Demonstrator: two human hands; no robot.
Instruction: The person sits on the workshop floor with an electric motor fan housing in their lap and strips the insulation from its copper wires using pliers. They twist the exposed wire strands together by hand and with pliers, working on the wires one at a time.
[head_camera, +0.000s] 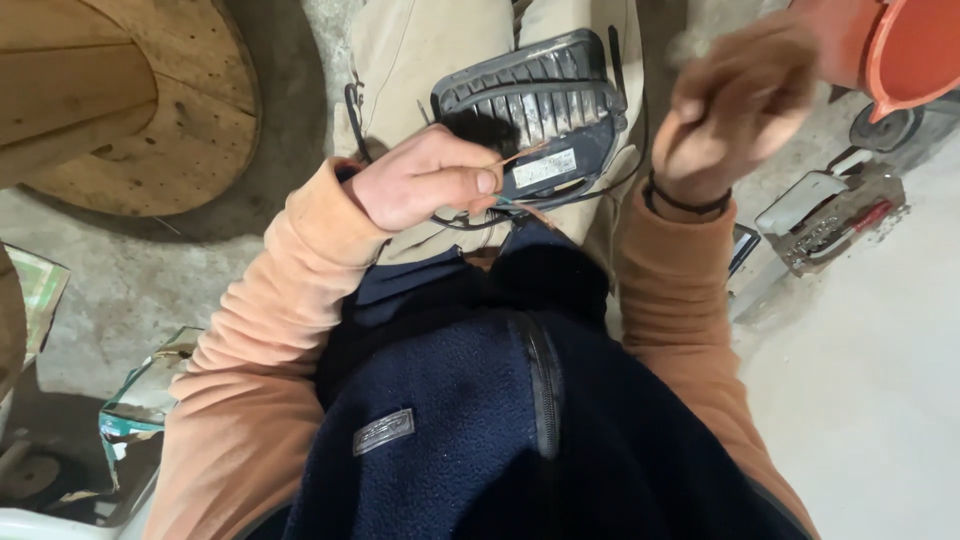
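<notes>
— What lies out past the left hand (425, 185)?

— A wooden cable spool (120, 95) lying on the concrete floor (130, 280), well off to the outer side of that hand. Nearer the person's left elbow there is a torn cardboard box (135, 400) with green print.

— And between the hands?

— A grey ribbed lamp housing (535, 105) resting on the person's lap, on beige trousers (420, 55). It carries a pale label on its lower edge and black cables (480, 218) loop out from under it. The left hand sits just against its lower left corner, partly covering it.

— What does that hand do?

— Its fingers are curled shut, thumb pressed on a thin orange wire (520, 153) that runs from the fist up across the housing. The wrist comes from an orange sleeve (270, 330), bent inward over the lap.

— The right hand (735, 105)?

— Raised beside the housing, apart from it, and blurred. The fingers look bunched in a loose fist; whether it grips anything I cannot tell. A dark band circles the wrist.

— Beyond it?

— An orange bucket (905, 50) on the outer side above, and below that a grimy metal fitting (835, 215) with a red-handled tool lying on the floor.
</notes>
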